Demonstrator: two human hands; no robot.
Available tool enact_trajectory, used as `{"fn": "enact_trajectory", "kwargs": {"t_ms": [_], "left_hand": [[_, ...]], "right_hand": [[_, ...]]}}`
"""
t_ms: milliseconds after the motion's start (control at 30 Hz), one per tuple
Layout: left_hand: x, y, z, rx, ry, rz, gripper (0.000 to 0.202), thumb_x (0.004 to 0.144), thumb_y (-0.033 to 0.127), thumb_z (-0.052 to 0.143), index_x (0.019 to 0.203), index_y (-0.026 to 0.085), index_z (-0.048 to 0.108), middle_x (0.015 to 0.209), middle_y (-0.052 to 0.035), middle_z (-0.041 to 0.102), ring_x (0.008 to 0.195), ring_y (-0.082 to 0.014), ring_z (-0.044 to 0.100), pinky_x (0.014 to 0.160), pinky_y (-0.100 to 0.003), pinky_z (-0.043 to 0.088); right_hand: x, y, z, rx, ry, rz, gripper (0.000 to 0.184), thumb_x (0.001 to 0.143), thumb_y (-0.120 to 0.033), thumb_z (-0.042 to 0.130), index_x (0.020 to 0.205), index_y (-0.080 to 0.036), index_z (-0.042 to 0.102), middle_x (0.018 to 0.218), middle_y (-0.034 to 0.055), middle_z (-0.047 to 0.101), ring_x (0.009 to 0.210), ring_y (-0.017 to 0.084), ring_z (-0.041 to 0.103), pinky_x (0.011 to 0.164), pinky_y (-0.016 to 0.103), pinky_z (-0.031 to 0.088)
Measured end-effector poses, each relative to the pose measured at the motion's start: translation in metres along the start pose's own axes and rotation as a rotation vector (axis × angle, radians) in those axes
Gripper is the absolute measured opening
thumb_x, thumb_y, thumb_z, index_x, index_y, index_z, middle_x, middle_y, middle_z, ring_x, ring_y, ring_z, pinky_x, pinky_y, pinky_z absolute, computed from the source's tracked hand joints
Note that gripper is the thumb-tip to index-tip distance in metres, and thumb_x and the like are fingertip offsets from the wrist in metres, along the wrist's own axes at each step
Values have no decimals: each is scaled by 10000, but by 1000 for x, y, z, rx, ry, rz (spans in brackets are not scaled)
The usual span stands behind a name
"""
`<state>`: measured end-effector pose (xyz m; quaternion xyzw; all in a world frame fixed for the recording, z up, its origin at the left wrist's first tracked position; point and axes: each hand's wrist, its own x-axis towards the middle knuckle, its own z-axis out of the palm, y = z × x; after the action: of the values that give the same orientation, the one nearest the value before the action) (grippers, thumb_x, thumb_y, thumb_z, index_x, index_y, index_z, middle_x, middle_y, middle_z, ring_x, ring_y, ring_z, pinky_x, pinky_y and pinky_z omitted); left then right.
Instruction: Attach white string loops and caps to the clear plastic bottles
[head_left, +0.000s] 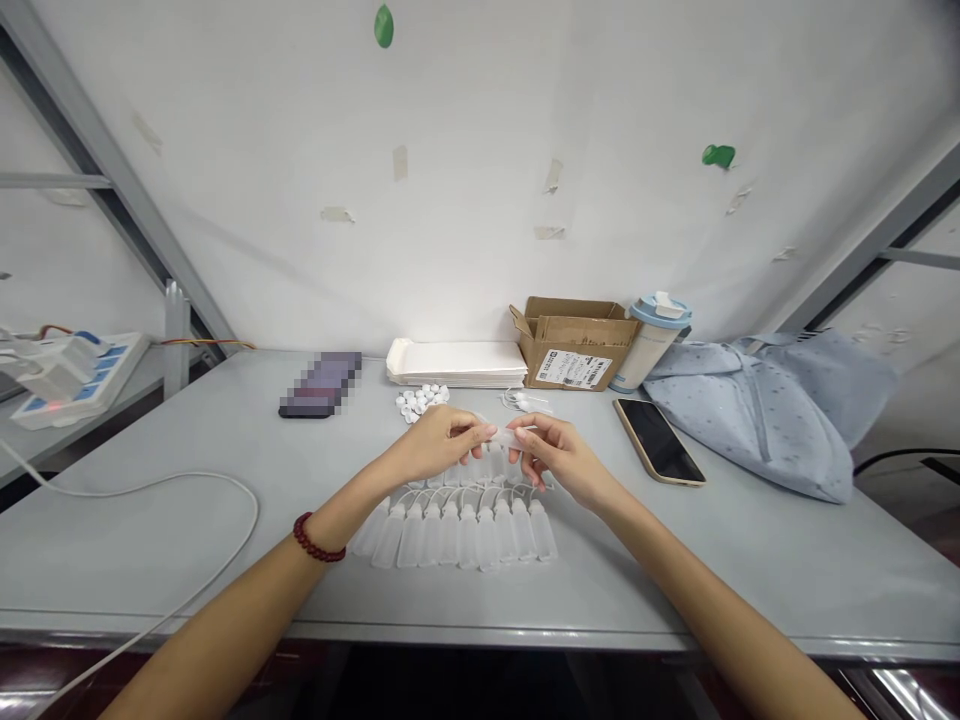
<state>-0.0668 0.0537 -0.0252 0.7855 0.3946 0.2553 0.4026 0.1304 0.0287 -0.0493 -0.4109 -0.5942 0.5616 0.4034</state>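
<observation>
Over the middle of the desk, my left hand (442,440) and my right hand (559,455) come together, each pinching one end of a small translucent plastic bottle (504,437). Its ends are partly hidden by my fingers. Just below my hands, several similar translucent bottles (469,538) lie side by side with thin white loops at their necks. Another row of bottles (491,468) lies behind, partly covered by my hands. A small heap of white caps (424,400) sits behind my left hand. Behind my right hand lies a small white piece with a thin loop (529,402).
White envelopes (457,362) in a stack, an open cardboard box (574,345) and a lidded cup (651,342) stand along the wall. A phone (660,442) and a blue cloth bag (750,415) lie right. Left are a blurred-screen device (319,385), a white cable (251,500) and a power strip (82,385).
</observation>
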Motion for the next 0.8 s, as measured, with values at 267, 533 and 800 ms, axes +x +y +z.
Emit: {"fn": "enact_trajectory", "kwargs": {"t_ms": [267,533,800], "left_hand": [[-3,-2,-1,57,-10,63,244,829,355,543,863,154,678,815,-35,673,685,-135,581,597,-221,424],[-1,-1,-3,49,-30,-1,342,840,445,509,753,147,652,718,-24,653,542,-106,559,504,-207,392],[-3,0,-1,8,-40,11,321,825,429,539,775,134,655,650,-21,621,521,-102,549,457,-190,369]], "right_hand": [[1,1,0,-7,-8,18,328,785,-482,580,871,-170,527,636,-30,573,373,58,459,351,194,337],[0,-1,0,-15,-8,13,339,791,-498,563,869,-171,522,648,-29,566,373,58,457,357,198,329],[-1,0,2,-44,-16,17,356,808,-523,524,873,-173,515,604,-51,512,367,51,435,359,192,306]]}}
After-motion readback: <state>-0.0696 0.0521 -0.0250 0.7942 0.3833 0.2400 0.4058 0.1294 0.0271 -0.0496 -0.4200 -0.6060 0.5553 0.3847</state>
